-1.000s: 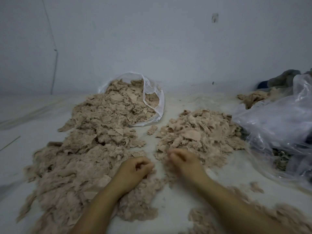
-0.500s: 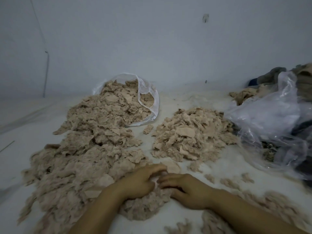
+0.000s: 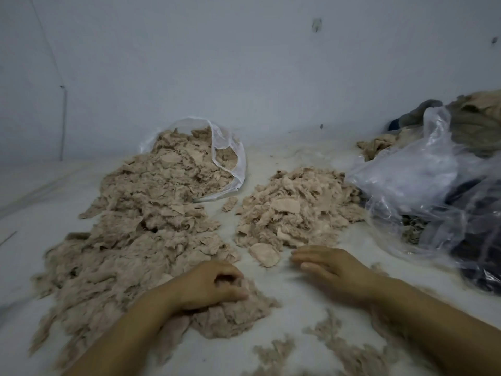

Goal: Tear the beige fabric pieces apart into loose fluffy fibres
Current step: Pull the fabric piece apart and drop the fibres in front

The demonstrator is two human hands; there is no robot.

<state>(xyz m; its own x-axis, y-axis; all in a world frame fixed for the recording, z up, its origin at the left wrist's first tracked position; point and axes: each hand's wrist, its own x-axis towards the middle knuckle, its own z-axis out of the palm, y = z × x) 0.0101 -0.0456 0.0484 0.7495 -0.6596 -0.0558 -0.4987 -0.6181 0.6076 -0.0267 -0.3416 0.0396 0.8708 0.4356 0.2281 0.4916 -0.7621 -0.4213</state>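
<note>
beige fluff (image 3: 230,316) | left hand (image 3: 208,287) grips | right hand (image 3: 333,270) flat, empty

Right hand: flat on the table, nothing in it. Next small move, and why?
Probably slide the right hand forward and pinch the flat pale-beige fabric scrap lying just ahead of its fingertips. That scrap looks untorn and nearest, while the left hand grips the fluffy beige fibre clump, so the right is free.

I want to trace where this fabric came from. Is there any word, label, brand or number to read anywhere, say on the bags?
None. The open clear bag of beige fabric pieces and the crumpled bag on the right show no print, and the wall bears only small dark marks.
</note>
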